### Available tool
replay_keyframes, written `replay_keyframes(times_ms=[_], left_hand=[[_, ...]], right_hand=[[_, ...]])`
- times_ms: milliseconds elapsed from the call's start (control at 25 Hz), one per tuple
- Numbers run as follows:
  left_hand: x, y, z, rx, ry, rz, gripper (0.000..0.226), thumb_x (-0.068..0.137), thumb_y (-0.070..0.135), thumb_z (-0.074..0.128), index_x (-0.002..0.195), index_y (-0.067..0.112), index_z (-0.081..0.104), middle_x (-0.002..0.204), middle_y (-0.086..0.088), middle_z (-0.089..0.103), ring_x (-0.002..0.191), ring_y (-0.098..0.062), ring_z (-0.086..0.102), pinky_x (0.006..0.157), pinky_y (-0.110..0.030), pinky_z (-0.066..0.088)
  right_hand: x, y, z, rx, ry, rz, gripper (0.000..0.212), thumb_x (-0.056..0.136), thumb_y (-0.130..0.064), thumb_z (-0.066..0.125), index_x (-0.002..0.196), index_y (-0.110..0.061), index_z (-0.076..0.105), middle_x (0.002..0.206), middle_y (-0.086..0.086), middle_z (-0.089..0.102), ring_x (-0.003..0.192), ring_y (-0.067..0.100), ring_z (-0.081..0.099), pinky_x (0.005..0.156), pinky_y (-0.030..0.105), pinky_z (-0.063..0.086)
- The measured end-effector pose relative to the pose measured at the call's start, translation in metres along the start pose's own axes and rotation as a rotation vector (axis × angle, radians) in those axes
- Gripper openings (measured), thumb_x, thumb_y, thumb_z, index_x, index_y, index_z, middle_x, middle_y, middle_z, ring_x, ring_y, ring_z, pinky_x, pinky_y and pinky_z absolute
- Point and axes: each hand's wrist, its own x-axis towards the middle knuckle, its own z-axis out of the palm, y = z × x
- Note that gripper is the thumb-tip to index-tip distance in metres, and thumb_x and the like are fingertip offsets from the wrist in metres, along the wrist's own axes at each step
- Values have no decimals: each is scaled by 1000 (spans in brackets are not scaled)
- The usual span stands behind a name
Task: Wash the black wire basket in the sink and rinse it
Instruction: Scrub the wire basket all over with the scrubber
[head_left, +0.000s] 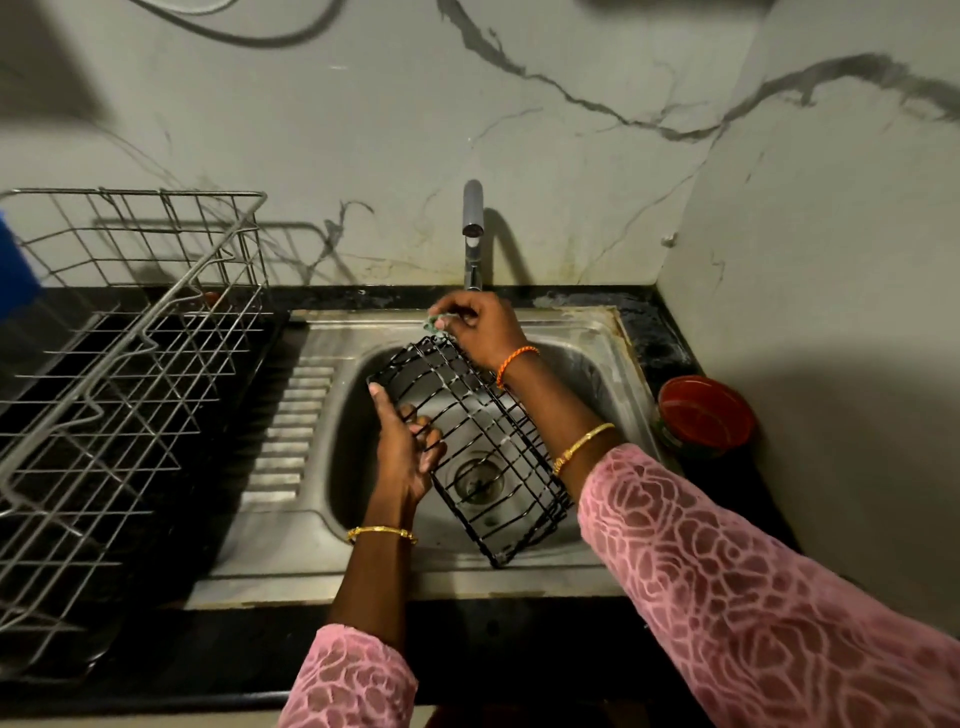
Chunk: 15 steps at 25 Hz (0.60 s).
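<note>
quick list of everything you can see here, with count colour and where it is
wire basket: 1, black, held tilted over the sink bowl
scrub pad: 1, greenish, at the basket's far end, pinched in the right hand
sink: 1, steel, set in the black counter, ribbed drainboard on its left
tap: 1, silver, behind the sink, no water visible
dish rack: 1, silver wire, on the counter left of the sink
container: 1, red, on the counter right of the sink
wall: pale marble pattern with grey veins, behind the counter
left hand: grips the basket's left side
right hand: holds the scrub pad at the basket's far end
sleeves: 2, pink patterned
</note>
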Motion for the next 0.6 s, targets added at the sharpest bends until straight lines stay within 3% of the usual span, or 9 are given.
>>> replay_keyframes(times_ms=[160, 280, 360, 440, 600], left_hand=[[7, -3, -11, -18, -3, -15, 57, 84, 74, 35, 71, 19, 39, 53, 4, 29, 32, -7, 27, 31, -14, 18], [11, -5, -17, -43, -16, -28, 59, 83, 75, 35, 77, 17, 42, 57, 2, 26, 30, -6, 25, 28, -13, 18], [11, -4, -19, -54, -25, -24, 58, 83, 75, 35, 77, 17, 41, 54, 3, 26, 30, -6, 24, 28, -13, 18], [10, -4, -17, -26, -26, -38, 60, 82, 76, 36, 76, 17, 42, 50, 5, 30, 30, -6, 26, 28, -14, 19], [6, -2, -9, 31, -24, -34, 61, 81, 78, 34, 69, 18, 36, 47, 4, 30, 28, -7, 23, 32, -14, 15]], right_hand=[[-43, 24, -2, -110, -97, -7, 19, 86, 1, 58, 101, -3, 69, 105, 7, 59, 94, 13, 54, 86, 16, 46], [-96, 42, -12, -117, -66, 29, 21, 87, 0, 56, 103, -5, 69, 103, 4, 58, 91, 10, 55, 76, 4, 42], [-117, 51, -21, -109, -25, 45, 22, 85, 2, 58, 99, -8, 71, 99, 1, 60, 91, 9, 55, 79, 7, 44], [-118, 53, -24, -101, 0, 65, 22, 85, 1, 59, 98, -11, 72, 98, -2, 60, 92, 8, 55, 82, 14, 49], [-65, 22, -8, -58, -29, 64, 19, 88, -2, 55, 103, -3, 67, 108, 4, 56, 94, 7, 50, 75, 4, 45]])
